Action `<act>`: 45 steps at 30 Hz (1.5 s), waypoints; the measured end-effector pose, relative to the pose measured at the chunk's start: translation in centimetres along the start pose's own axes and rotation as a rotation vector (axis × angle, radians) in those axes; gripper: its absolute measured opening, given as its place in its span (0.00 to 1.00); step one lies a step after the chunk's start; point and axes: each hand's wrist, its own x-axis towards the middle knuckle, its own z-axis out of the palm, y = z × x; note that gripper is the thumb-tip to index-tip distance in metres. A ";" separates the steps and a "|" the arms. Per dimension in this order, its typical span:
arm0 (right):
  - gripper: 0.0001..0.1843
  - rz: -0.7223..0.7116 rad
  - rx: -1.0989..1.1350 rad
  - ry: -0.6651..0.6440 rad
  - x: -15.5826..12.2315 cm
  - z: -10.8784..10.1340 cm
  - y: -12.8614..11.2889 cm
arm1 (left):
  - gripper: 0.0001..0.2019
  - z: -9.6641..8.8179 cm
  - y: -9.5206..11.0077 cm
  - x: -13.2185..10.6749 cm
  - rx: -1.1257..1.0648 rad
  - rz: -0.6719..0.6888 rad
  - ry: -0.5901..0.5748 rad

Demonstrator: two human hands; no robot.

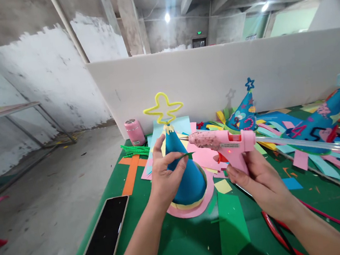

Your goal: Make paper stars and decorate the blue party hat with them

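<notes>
My right hand [255, 181] grips a pink hot glue gun [221, 142] by its handle, with a clear glue stick [308, 142] sticking out of the back. The nozzle points left, close to the upper part of a blue paper cone hat [192, 182]. Between the thumb and a finger of my left hand [167, 169] is a small dark green paper piece [188, 155], held in front of the cone. A yellow pipe-cleaner star [163, 108] tops the cone, which stands upright on a pink paper base [189, 212].
Two decorated blue cone hats [244, 112] stand at the right among paper strips. A phone [101, 239] lies at the left table edge. Behind it are orange strips [131, 175], green pipe cleaners [135, 150] and a pink can-shaped object [134, 132]. A white panel [207, 81] stands behind the table.
</notes>
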 end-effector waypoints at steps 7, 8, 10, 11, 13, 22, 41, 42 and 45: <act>0.17 -0.039 -0.014 -0.001 0.2 0.2 0.0 | 0.02 0.5 -0.5 0.0 -0.024 -0.038 -0.021; 0.17 -0.041 -0.011 -0.003 0.2 0.3 0.0 | 0.02 0.5 -0.5 0.0 -0.031 -0.042 -0.020; 0.16 -0.043 0.006 -0.002 0.1 0.3 0.0 | 0.02 0.5 -0.5 0.0 -0.046 -0.034 -0.023; 0.17 -0.043 0.021 0.001 0.1 0.3 0.1 | 0.02 0.4 -0.5 -0.1 -0.054 -0.030 -0.029; 0.18 -0.041 0.050 0.005 0.0 0.3 0.2 | 0.02 0.4 -0.4 -0.2 -0.063 -0.025 -0.038; 0.19 -0.037 0.024 0.029 -0.3 0.5 0.6 | 0.03 0.3 -0.5 -0.3 -0.058 -0.004 -0.079; 0.21 -0.041 -0.008 0.050 -0.1 0.5 0.6 | 0.03 0.2 -0.6 -0.3 -0.045 -0.008 -0.094; 0.20 -0.036 -0.011 0.045 -0.1 0.5 0.7 | 0.03 0.2 -0.6 -0.3 -0.050 -0.008 -0.091; 0.20 -0.022 -0.009 0.032 -0.1 0.5 0.7 | 0.03 0.2 -0.7 -0.4 -0.054 -0.007 -0.091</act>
